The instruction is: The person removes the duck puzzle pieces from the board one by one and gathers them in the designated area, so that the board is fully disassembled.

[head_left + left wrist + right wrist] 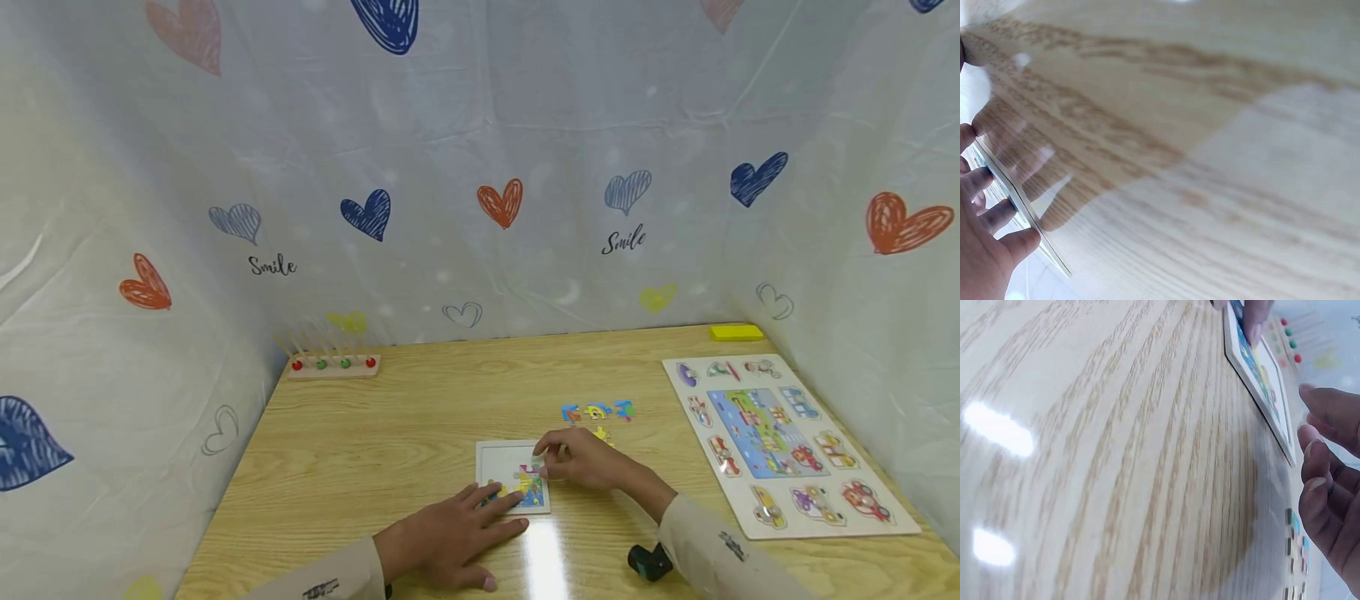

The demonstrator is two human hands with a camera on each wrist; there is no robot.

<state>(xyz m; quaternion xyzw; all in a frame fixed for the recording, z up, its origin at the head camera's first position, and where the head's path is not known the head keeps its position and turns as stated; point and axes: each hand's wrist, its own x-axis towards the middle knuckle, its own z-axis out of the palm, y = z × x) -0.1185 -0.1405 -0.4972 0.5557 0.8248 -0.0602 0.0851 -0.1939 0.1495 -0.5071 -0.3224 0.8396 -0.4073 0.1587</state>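
A small square jigsaw puzzle in a white-framed tray (513, 442) lies on the table, its lower and right parts filled with colourful pieces (532, 491). My left hand (463, 536) rests over the tray's lower left, fingers spread and tips on the pieces; in the left wrist view its fingers (999, 215) lie across the tray edge. My right hand (581, 458) is at the tray's right edge, fingers loosely bent, thumb and index tips close to a pink piece (529, 469). In the right wrist view, no piece shows between the right fingertips (1317, 483).
Several loose puzzle pieces (597, 411) lie behind my right hand. A large picture board (757, 527) takes up the right side. At the back stand a pegged bead rack (333, 372) and a yellow block (736, 332). A black object (649, 562) sits beside my right sleeve.
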